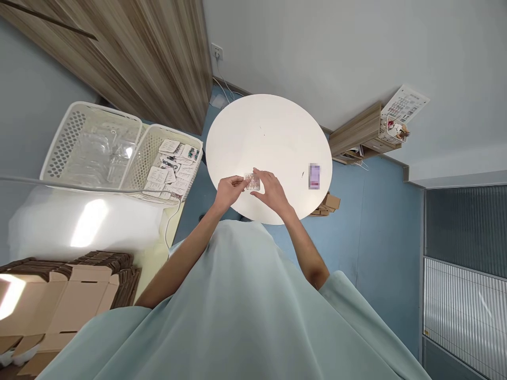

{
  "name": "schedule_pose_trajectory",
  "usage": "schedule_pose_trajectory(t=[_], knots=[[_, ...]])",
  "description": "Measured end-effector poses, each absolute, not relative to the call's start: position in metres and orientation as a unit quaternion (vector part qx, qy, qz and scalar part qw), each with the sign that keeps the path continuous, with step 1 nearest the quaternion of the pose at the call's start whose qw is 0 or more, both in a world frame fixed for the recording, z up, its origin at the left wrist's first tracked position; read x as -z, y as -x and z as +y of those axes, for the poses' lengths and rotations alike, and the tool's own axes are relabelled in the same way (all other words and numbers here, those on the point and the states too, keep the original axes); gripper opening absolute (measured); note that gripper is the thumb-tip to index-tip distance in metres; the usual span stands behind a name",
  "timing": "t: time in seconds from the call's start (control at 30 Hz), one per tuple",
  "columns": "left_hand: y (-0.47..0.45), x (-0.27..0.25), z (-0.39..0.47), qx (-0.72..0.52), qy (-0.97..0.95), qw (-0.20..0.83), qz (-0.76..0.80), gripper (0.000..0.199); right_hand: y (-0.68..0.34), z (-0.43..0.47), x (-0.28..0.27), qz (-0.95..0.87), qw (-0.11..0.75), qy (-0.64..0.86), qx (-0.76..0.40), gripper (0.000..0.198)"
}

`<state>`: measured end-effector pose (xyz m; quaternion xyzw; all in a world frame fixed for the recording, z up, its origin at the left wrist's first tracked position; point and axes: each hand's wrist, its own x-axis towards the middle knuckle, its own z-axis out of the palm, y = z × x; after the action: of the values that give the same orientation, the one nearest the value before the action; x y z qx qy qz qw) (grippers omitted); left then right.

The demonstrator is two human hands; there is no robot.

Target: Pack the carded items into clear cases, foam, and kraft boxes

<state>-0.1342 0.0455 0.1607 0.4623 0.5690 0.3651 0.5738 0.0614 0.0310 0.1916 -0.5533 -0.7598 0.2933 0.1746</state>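
Observation:
Over the near part of a round white table [253,126], my left hand [229,193] pinches the left edge of a small, pale, see-through card or pack [254,182]. Rows of tiny shiny pieces show on it, too small to name. My right hand [274,194] is at the pack's right side, thumb and fingers spread apart. Its fingertips reach the pack's upper right corner; whether they touch it I cannot tell.
A blurred purple object [314,177] lies on the table's right. Left stand a basket of clear plastic packs [93,153] and a basket of carded jewellery [174,166]. Flattened cardboard boxes [87,290] are stacked lower left. A wooden shelf [360,132] stands right.

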Motion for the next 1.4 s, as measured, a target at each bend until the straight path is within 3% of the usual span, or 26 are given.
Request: schedule_pose_trajectory(t=[0.27, 0.4, 0.57, 0.77, 0.93, 1.17, 1.4], knots=[[0.134, -0.173, 0.041, -0.327, -0.503, 0.533, 0.597, 0.042, -0.06, 0.031, -0.18, -0.731, 0.186, 0.555, -0.349, 0.077], [0.13, -0.183, 0.038, -0.331, -0.512, 0.535, 0.585, 0.045, -0.062, 0.034, -0.172, -0.661, 0.266, 0.546, -0.439, 0.064], [0.133, -0.188, 0.038, -0.341, -0.444, 0.551, 0.619, 0.06, -0.065, 0.039, -0.155, -0.443, 0.384, 0.497, -0.639, 0.075], [0.143, -0.177, 0.038, -0.358, -0.397, 0.545, 0.647, 0.059, -0.068, 0.038, -0.136, -0.325, 0.411, 0.482, -0.702, 0.084], [0.144, -0.165, 0.035, -0.371, -0.378, 0.57, 0.628, 0.061, -0.065, 0.041, -0.121, -0.386, 0.359, 0.53, -0.664, 0.084], [0.15, -0.144, 0.029, -0.377, -0.326, 0.619, 0.608, 0.061, -0.041, 0.052, -0.099, -0.588, 0.242, 0.568, -0.523, 0.066], [0.175, -0.128, 0.017, -0.396, -0.242, 0.585, 0.665, 0.048, -0.013, 0.067, -0.069, -0.705, 0.099, 0.573, -0.405, 0.063]])
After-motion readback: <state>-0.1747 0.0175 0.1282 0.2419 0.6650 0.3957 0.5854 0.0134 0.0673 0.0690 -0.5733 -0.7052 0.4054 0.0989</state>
